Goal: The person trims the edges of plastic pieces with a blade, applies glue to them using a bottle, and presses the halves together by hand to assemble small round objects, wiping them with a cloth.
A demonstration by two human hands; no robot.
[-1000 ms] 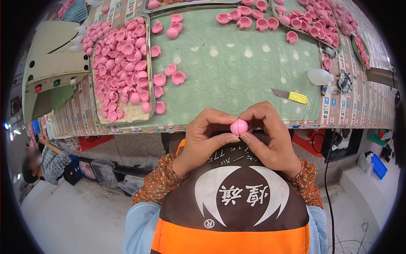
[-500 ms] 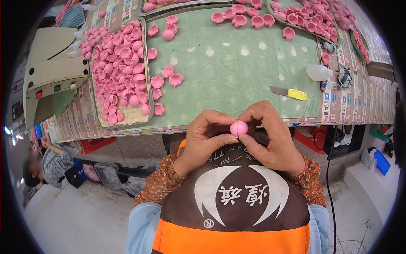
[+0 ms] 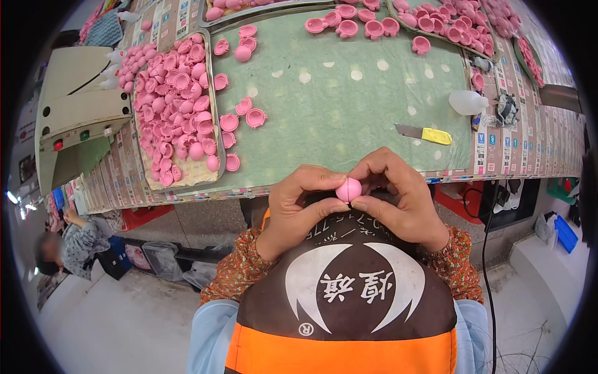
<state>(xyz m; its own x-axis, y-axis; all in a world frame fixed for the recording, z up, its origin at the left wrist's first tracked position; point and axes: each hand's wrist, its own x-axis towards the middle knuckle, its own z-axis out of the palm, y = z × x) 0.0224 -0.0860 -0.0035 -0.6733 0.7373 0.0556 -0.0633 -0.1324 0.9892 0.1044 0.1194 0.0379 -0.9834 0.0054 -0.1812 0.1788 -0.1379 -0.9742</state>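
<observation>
Between my two hands is a small pink ball [image 3: 349,189] with a thin seam line running round it, held just in front of the table's near edge. My left hand [image 3: 300,209] pinches its left side between thumb and forefinger. On the right side, my right hand [image 3: 398,202] grips the same ball with thumb and fingertips. Beyond it, a green cloth [image 3: 330,118] covers the table. A yellow-handled knife [image 3: 436,135] lies on the cloth to the right. Loose pink half shells [image 3: 255,118] lie on the cloth's left side.
A tray [image 3: 218,134] heaped with pink shells stands at the left, beside a beige machine [image 3: 81,112]. More shells fill a tray [image 3: 430,32] at the back right. A white bottle [image 3: 467,102] lies on the right. Another person [image 3: 78,243] is at far left.
The ball has turned slightly in my fingers, and its seam faces a little differently. The view of the table has shifted a little to the left.
</observation>
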